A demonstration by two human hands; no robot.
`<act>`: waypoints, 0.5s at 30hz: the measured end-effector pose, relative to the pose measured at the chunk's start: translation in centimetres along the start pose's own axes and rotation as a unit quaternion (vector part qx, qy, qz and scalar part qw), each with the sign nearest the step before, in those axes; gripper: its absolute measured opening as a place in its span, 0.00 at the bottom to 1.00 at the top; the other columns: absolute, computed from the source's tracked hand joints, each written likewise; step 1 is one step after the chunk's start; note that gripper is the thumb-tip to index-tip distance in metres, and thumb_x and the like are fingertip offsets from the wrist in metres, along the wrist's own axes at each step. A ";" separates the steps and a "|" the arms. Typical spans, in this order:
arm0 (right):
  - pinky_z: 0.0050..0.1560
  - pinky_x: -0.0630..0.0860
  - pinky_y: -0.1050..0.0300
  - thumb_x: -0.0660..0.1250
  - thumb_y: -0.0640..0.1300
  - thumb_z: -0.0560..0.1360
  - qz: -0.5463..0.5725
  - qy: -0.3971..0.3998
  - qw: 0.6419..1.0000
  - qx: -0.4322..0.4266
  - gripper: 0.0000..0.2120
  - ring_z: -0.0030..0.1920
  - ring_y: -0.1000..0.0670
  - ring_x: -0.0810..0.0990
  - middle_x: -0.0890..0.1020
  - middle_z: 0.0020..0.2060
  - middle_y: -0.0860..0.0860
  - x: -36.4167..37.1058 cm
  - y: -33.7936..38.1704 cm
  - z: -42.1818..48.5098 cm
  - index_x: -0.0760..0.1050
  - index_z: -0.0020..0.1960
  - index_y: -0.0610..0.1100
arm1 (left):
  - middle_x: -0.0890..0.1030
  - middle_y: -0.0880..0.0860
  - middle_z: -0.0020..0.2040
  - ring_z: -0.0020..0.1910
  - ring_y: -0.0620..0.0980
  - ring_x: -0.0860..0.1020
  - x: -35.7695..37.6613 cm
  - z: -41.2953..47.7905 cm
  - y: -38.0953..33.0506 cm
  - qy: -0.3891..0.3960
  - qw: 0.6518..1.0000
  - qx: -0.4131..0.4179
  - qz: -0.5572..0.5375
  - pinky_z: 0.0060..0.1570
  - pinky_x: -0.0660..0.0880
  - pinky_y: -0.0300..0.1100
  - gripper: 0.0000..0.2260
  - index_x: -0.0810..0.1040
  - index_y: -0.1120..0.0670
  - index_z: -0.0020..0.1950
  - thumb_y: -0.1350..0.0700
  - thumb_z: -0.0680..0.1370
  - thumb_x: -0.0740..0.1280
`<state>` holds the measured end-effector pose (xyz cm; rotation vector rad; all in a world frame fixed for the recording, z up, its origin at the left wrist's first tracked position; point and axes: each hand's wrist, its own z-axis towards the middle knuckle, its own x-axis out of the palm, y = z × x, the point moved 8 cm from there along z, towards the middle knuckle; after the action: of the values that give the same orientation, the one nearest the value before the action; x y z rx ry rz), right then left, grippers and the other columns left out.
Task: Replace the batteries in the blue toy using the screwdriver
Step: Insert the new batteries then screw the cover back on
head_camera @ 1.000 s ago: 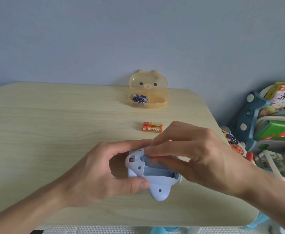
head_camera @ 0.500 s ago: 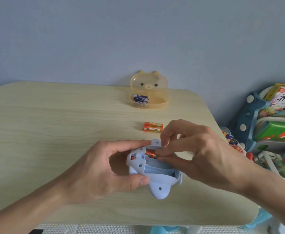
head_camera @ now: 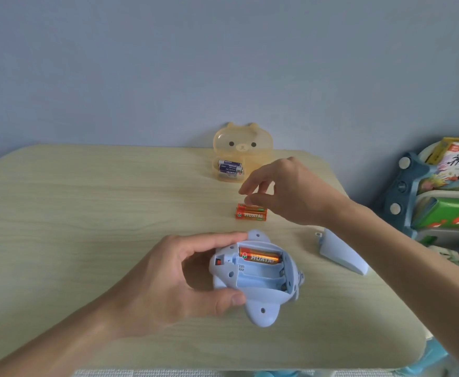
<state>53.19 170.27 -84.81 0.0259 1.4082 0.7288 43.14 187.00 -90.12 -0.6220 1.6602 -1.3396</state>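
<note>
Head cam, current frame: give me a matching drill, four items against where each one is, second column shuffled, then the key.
Items
1. blue toy
2. orange battery
3. blue batteries
4. battery cover

Places
A. inside the bear-shaped case at the table's far edge
B. lying loose on the table, under the right forearm
C. gripped by the left hand, compartment facing up
D. seated in the farthest slot of the open compartment

Pairs: 1-C, 2-D, 3-A, 4-B

The right hand reaches for the orange pair on the table.
</note>
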 end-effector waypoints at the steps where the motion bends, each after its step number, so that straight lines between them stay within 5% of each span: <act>1: 0.40 0.72 0.77 0.77 0.42 0.75 -0.003 0.009 1.000 -0.002 0.06 0.43 0.55 0.84 0.85 0.41 0.58 0.2 0.1 0.2 0.88 0.52 0.48 | 0.87 0.43 0.64 0.67 0.43 0.83 0.0 0.0 0.0 0.001 1.000 -0.001 0.000 0.66 0.77 0.35 0.31 0.80 0.46 0.70 0.64 0.71 0.82; 9: 0.41 0.71 0.75 0.76 0.43 0.77 -0.036 0.044 0.998 0.008 0.09 0.43 0.56 0.81 0.88 0.47 0.55 1.4 -0.7 0.5 0.87 0.58 0.49 | 0.87 0.41 0.64 0.67 0.41 0.83 -0.3 0.0 0.2 -0.005 1.000 -0.008 0.027 0.71 0.75 0.42 0.31 0.79 0.42 0.71 0.61 0.71 0.83; 15: 0.52 0.83 0.53 0.73 0.40 0.78 -0.028 -0.033 0.999 0.018 0.12 0.43 0.53 0.86 0.87 0.48 0.53 -2.4 -0.5 -0.9 0.86 0.60 0.49 | 0.87 0.41 0.63 0.66 0.41 0.83 -0.2 0.0 0.0 -0.004 1.000 0.000 0.023 0.68 0.76 0.38 0.31 0.80 0.43 0.70 0.62 0.71 0.83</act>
<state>52.65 168.43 -83.06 0.0373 1.3546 0.6501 43.28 187.16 -90.08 -0.5852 1.6575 -1.3025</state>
